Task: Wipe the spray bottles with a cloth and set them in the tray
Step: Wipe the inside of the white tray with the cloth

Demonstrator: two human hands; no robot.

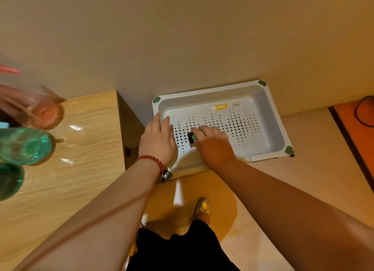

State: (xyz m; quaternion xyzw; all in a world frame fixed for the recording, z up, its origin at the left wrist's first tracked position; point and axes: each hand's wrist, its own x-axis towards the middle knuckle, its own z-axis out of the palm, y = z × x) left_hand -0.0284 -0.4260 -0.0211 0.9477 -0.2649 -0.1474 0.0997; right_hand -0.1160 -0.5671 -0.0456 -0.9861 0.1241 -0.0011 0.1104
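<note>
Head view: left hand (156,141) flat on the tray (212,91) rim, right hand (212,145) gripping a green-and-black object (192,137).

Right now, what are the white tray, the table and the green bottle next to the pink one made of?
The tray looks like plastic, matt white: rounded walls, punched holes. The table looks like wood or wood-look laminate, glossy: grain lines with bright reflections. The green bottle is see-through, probably tinted plastic, maybe glass; it is blurred.

Wooden table (81,169), gold shoe (203,208), red bead bracelet (150,159)
</note>
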